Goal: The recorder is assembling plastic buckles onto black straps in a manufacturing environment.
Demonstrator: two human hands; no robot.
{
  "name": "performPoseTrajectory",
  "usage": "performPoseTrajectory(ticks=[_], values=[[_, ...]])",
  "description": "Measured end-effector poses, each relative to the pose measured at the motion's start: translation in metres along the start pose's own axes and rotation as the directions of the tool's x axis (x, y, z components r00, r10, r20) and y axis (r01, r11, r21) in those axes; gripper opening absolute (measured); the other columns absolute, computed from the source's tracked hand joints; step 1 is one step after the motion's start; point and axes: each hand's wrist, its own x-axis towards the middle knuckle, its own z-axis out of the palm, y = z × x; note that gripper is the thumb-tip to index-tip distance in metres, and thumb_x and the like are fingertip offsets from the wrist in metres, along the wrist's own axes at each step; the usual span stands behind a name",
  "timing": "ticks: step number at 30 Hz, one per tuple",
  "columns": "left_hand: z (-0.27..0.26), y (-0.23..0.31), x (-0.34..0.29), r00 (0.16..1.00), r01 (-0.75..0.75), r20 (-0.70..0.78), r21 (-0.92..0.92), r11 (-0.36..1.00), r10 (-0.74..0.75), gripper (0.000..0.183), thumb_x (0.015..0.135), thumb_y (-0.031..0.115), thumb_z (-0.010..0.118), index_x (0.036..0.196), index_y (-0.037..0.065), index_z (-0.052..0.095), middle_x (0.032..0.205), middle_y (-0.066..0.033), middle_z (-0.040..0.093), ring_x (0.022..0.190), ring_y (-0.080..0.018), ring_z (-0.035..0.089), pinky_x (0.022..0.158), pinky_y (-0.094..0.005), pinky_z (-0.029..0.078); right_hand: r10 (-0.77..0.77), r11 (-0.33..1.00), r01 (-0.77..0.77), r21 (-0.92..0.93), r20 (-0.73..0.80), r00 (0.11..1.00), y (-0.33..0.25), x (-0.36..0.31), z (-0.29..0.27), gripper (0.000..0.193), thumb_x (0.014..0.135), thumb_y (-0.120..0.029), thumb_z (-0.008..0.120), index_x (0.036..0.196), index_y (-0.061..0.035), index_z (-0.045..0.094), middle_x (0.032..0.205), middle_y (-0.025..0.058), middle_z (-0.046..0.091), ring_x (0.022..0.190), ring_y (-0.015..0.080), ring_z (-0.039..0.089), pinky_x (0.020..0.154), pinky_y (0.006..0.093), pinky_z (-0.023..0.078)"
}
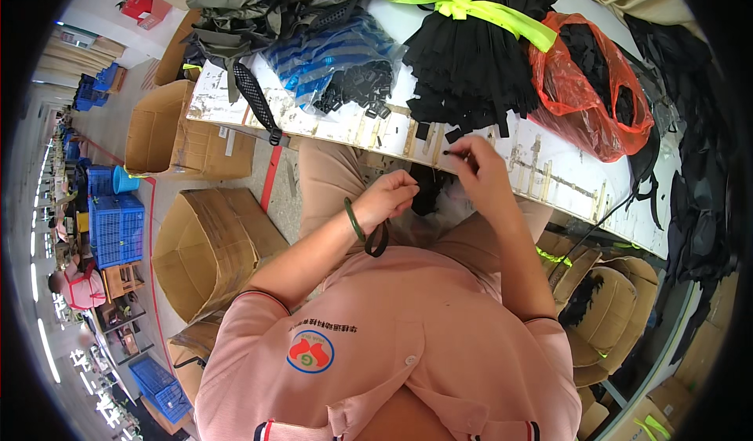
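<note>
My left hand (390, 196) is closed in front of my lap, a green bangle (354, 220) round its wrist. A narrow black strap (378, 242) hangs in a loop from beneath that hand; the fingers hide the rest of it. At the table's near edge, my right hand (480, 173) pinches a small black piece (449, 153), too small to make out. Just beyond it lies a thick bundle of black webbing strips (463, 72), tied with a neon yellow band (471, 8). Left of the bundle, small black plastic buckles (357, 86) spill beside a blue-striped clear bag (333, 52).
A red plastic bag (584, 88) with black material stands right on the white worn table (549, 162). Dark fabric (259, 9) is piled at the far left. Cardboard boxes (212, 245) stand on the floor at left, another box (608, 315) at right. Black fabric (694, 166) hangs far right.
</note>
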Motion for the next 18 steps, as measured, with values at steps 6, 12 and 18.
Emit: performPoseTrajectory(ticks=[6, 12, 18], values=[[0.006, -0.001, 0.003, 0.998, 0.055, -0.008, 0.096, 0.994, -0.055, 0.008, 0.089, 0.010, 0.051, 0.093, 0.004, 0.048, 0.063, 0.0016, 0.045, 0.050, -0.0047, 0.036, 0.043, -0.0193, 0.027, -0.305, 0.917, 0.349, -0.192, 0.224, 0.925, -0.002, -0.030, 0.008, 0.018, 0.075, 0.001, 0.062, 0.091, -0.0044, 0.059, 0.082, 0.0080, 0.056, 0.067, 0.0240, 0.060, 0.059, 0.0305, 0.047], [0.009, -0.004, 0.002, 0.997, 0.071, -0.011, 0.115, 0.991, -0.070, 0.010, 0.086, 0.007, 0.049, 0.095, 0.003, 0.050, 0.065, 0.0001, 0.046, 0.051, -0.0055, 0.037, 0.045, -0.0193, 0.027, -0.280, 0.923, 0.326, -0.206, 0.224, 0.934, 0.011, -0.037, 0.021, 0.018, 0.074, 0.001, 0.062, 0.091, -0.0053, 0.060, 0.082, 0.0090, 0.057, 0.072, 0.0249, 0.061, 0.061, 0.0326, 0.049], [0.007, -0.006, -0.001, 0.996, 0.087, 0.016, 0.110, 0.990, -0.090, 0.014, 0.087, 0.010, 0.045, 0.098, 0.004, 0.051, 0.067, -0.0004, 0.047, 0.052, -0.0059, 0.037, 0.046, -0.0193, 0.029, -0.311, 0.923, 0.352, -0.153, 0.237, 0.920, 0.014, -0.036, 0.024, 0.020, 0.074, 0.002, 0.062, 0.092, -0.0051, 0.061, 0.083, 0.0090, 0.059, 0.072, 0.0254, 0.061, 0.061, 0.0329, 0.049]])
